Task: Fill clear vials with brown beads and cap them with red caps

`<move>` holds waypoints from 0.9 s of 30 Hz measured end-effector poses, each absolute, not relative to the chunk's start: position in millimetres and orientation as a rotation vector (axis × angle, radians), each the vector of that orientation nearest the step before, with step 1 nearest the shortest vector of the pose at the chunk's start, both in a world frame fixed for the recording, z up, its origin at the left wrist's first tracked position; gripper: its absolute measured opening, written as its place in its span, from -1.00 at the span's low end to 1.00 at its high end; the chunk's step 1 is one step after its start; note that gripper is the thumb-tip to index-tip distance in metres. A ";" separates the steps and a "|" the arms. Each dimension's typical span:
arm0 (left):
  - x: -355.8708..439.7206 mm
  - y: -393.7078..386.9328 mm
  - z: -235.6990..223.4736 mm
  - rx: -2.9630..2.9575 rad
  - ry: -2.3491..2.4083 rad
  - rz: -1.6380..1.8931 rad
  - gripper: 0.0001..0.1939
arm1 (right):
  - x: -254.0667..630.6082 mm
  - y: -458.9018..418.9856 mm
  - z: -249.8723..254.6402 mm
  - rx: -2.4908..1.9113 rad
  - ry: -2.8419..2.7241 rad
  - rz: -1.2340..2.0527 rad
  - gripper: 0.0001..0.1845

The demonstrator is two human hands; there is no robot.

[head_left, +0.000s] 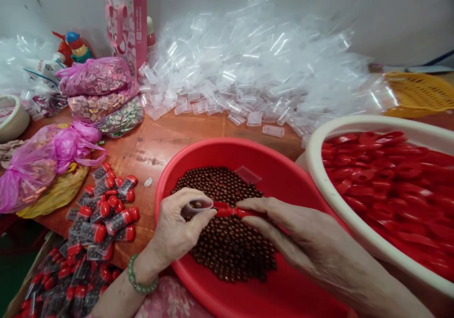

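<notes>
Over a red basin [305, 185] of small brown balls [230, 249], my left hand [173, 228] is closed around a clear plastic case [200, 204]. Its open end faces me, and a few brown balls show inside. My right hand [294, 228] pinches a red plastic cap [224, 209] between thumb and fingers, right beside the case. Whether cap and case touch I cannot tell. Another clear case [248, 174] lies on the balls at the basin's far side.
A white tub [314, 150] of red caps [386, 190] stands right. Clear cases [248, 72] are heaped along the wall. Filled, red-capped cases [102, 214] pile up left, also in a box [35, 261]. Pink bags [95, 77] lie farther back; a yellow basket [422, 93] sits far right.
</notes>
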State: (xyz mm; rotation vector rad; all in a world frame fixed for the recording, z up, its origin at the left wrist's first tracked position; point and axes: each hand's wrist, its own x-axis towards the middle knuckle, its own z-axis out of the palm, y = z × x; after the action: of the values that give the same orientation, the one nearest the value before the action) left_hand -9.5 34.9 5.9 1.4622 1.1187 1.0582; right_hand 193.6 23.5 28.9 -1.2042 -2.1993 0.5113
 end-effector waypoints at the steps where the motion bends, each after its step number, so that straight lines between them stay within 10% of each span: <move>1: -9.0 35.4 5.5 1.436 1.122 1.034 -0.94 | 191.9 24.0 27.9 -1.211 -2.169 0.502 -0.83; 19: -8.5 31.5 6.4 0.957 1.013 0.916 -0.85 | 151.6 6.7 3.0 -1.086 -2.030 0.273 -0.67; 27: -9.1 32.9 4.1 1.067 1.009 0.844 -0.86 | 169.0 14.8 20.2 -1.355 -1.702 0.699 -0.68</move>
State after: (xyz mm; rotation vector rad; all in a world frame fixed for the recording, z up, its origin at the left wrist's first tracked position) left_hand -9.1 32.9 4.1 1.0675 1.0092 0.8439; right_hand 169.0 14.8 20.2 -1.3546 -1.7017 0.6990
